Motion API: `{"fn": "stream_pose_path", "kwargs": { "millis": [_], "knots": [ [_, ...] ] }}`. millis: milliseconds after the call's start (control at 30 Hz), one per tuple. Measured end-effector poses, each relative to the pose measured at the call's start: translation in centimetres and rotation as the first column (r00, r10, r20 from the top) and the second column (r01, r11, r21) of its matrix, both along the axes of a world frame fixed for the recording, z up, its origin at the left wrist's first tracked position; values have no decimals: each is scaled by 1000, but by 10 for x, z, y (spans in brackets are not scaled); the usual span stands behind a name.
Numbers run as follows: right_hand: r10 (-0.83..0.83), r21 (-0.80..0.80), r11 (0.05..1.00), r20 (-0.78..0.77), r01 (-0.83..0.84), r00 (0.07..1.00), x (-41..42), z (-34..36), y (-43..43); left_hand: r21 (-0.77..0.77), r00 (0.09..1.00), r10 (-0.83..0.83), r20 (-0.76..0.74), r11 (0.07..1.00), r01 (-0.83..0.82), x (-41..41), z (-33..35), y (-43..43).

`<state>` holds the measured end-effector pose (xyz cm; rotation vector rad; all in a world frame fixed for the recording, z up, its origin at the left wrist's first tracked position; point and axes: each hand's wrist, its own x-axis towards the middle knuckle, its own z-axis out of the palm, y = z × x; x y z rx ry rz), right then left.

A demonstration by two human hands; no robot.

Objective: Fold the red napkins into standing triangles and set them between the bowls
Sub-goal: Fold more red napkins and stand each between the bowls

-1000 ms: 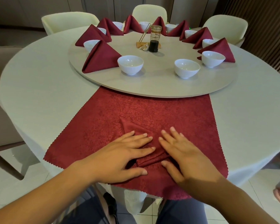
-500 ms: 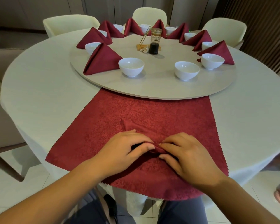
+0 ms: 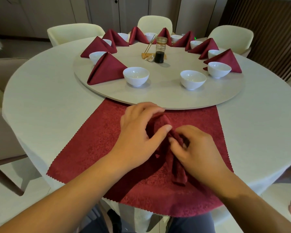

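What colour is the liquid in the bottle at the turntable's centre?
Almost black, filling the lower half of the bottle; the head view shows it.

Cream chairs [image 3: 155,22] are ringing a round, white-clothed tabletop [image 3: 40,91]. Beige panelled doors [image 3: 94,12] are lining the far side, dark wooden slats [image 3: 269,31] are running down the right side, and pale floor tiles [image 3: 5,209] are catching soft light.

Our left hand [image 3: 138,133] and right hand [image 3: 196,148] have bare forearms [image 3: 65,199] and short nails; grey-blue trousers [image 3: 191,224] near edge.
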<state>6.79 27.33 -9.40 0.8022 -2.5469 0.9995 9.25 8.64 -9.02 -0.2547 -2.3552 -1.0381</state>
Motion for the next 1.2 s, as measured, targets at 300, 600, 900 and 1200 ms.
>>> {"fn": "stream_pose_path", "kwargs": {
  "millis": [300, 600, 900, 1200],
  "knots": [
    [16, -186, 981, 321, 47, 947, 4, 3, -2, 60, 938, -196, 285, 981, 186, -6, 2, -12],
    [287, -114, 958, 422, -264, 860, -43, 26, 6, 142, 885, -278, 373, 960, 242, -21, -3, -23],
    [420, -204, 908, 405, -367, 813, -70, 40, 0, 215, 880, -367, 302, 925, 312, -47, 3, -24],
    [249, -253, 951, 275, -180, 929, -192, 92, -24, 147, 930, -289, 228, 954, 260, -179, 75, -29]
  ]
}}
